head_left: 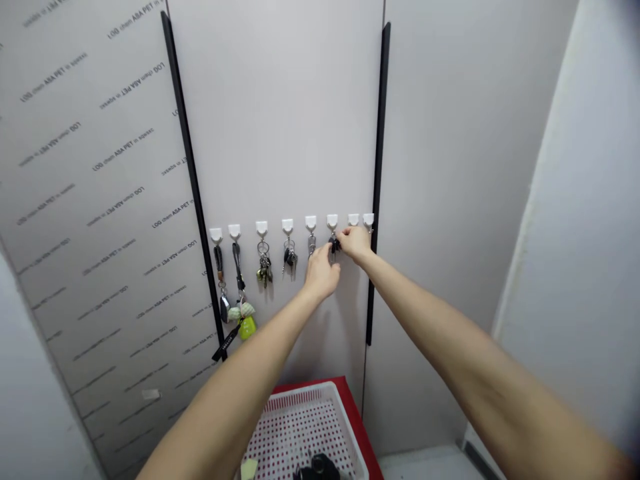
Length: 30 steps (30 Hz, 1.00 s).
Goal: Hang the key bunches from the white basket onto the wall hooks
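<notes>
A small bunch of keys with dark heads hangs at a white hook on the pale panel. My right hand is closed in a pinch on it from the right, just under the hook. From lower left, my left hand reaches to the same bunch, its bent fingertips on the keys and partly hiding them. Just left of it, a metal clip hangs from another hook, its lower part covered by my left hand. My right hand partly covers the area below a hook to the right.
More keys and a key bunch hang leftward. Farther left are two black straps, one with a yellow-green tag. Black handles flank the panel. Below, a white perforated basket holding dark items stands on something red.
</notes>
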Available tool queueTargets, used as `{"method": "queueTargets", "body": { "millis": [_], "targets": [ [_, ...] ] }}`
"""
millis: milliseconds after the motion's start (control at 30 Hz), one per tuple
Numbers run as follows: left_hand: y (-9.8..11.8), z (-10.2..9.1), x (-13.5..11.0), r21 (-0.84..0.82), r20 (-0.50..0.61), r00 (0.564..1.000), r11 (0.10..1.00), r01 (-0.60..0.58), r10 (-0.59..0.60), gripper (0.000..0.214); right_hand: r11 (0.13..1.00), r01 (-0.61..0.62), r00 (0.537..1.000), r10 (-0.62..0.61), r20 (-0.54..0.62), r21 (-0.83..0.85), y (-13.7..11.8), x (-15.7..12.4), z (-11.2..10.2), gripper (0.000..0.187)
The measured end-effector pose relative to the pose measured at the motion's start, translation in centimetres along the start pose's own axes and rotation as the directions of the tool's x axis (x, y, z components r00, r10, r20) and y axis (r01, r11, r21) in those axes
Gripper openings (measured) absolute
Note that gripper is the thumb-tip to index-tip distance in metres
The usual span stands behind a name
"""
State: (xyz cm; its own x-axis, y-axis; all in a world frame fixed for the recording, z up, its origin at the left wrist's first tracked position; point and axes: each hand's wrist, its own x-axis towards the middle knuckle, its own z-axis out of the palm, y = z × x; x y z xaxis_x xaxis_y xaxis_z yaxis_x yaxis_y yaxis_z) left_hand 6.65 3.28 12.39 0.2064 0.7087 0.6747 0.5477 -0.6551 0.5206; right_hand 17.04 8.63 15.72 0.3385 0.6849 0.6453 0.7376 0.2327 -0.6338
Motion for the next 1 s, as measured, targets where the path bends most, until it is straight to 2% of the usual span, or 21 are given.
{"method": "queueTargets", "body": {
  "millis": [67,133,200,233,267,300,333,367,400,433,467,500,533,633,733,767,867,933,1000],
  "targets": [
    [-0.2,-0.2,-1.0,-0.009,-0.007,1.000,1.000,-0.005,0.005,0.044,1.000,-0.002,1.000,0.002,0.014,-0.014,0.5,-0.3,0.0,0.019],
    [-1.1,-0.3,-2.9,-0.027,0.005,1.000,1.000,-0.013,0.013,0.042,1.000,0.030,0.998,-0.030,-0.051,0.001,1.5,-1.3,-0.1,0.020],
    [-3.0,-0.1,-6.0,-0.035,0.066,0.998,0.999,0.006,-0.004,0.041,0.995,0.097,0.988,-0.095,-0.124,0.012,2.7,-3.4,0.0,0.023],
    [-4.2,0.2,-7.9,-0.025,0.127,0.991,0.999,0.034,-0.030,0.040,0.991,0.136,0.985,-0.134,-0.110,0.012,3.4,-4.9,0.2,0.025],
    [-5.5,0.5,-10.1,-0.001,0.213,0.975,0.998,0.068,-0.066,0.038,0.986,0.169,0.985,-0.169,-0.035,0.010,4.1,-6.8,0.5,0.026],
    [-6.8,0.8,-12.5,0.036,0.312,0.944,0.994,0.101,-0.107,0.036,0.979,0.202,0.973,-0.203,0.107,0.013,4.8,-9.1,0.8,0.025],
    [-8.1,1.2,-14.9,0.080,0.414,0.898,0.988,0.129,-0.151,0.034,0.971,0.240,0.925,-0.235,0.299,0.023,5.5,-11.6,1.2,0.024],
    [-9.3,1.5,-17.1,0.126,0.512,0.838,0.982,0.142,-0.187,0.032,0.960,0.276,0.825,-0.258,0.502,0.039,6.1,-14.3,1.7,0.022],
    [-10.3,1.8,-19.2,0.162,0.585,0.782,0.976,0.148,-0.216,0.032,0.946,0.317,0.656,-0.268,0.706,0.065,6.7,-17.1,2.2,0.020],
    [-11.2,2.2,-20.9,0.194,0.638,0.732,0.969,0.151,-0.241,0.031,0.928,0.362,0.470,-0.266,0.841,0.091,7.2,-19.7,2.7,0.018],
    [-11.8,2.4,-22.3,0.221,0.669,0.692,0.962,0.161,-0.270,0.030,0.908,0.406,0.336,-0.252,0.907,0.102,7.7,-22.1,3.2,0.016],
    [-12.4,2.6,-23.3,0.244,0.686,0.663,0.953,0.180,-0.301,0.029,0.890,0.447,0.254,-0.225,0.940,0.092,8.1,-24.1,3.7,0.017],
    [-12.7,2.8,-23.9,0.262,0.695,0.639,0.944,0.202,-0.329,0.026,0.873,0.481,0.210,-0.201,0.957,0.078,8.5,-25.6,4.3,0.020],
    [-13.3,2.8,-24.1,0.262,0.717,0.588,0.926,0.270,-0.375,0.020,0.856,0.513,0.187,-0.186,0.965,0.066,9.3,-27.8,5.5,0.028],
    [-13.6,2.1,-23.5,0.272,0.717,0.562,0.908,0.320,-0.413,0.019,0.862,0.502,0.199,-0.195,0.960,0.071,9.8,-27.5,6.4,0.020],
    [-13.7,1.9,-23.4,0.284,0.711,0.557,0.900,0.330,-0.428,0.020,0.861,0.506,0.223,-0.191,0.956,0.054,10.0,-27.2,6.6,0.017],
    [-13.7,1.2,-23.5,0.262,0.725,0.552,0.906,0.332,-0.412,0.028,0.869,0.495,0.343,-0.205,0.917,0.009,10.2,-26.6,7.2,0.016],
    [-13.7,1.0,-23.7,0.212,0.756,0.553,0.930,0.300,-0.351,0.032,0.901,0.432,0.410,-0.221,0.885,0.025,10.2,-26.3,7.3,0.014],
    [-13.7,1.0,-24.1,0.196,0.766,0.565,0.949,0.248,-0.306,0.031,0.944,0.323,0.453,-0.212,0.866,0.063,10.1,-26.1,7.4,0.013]
  ]
}}
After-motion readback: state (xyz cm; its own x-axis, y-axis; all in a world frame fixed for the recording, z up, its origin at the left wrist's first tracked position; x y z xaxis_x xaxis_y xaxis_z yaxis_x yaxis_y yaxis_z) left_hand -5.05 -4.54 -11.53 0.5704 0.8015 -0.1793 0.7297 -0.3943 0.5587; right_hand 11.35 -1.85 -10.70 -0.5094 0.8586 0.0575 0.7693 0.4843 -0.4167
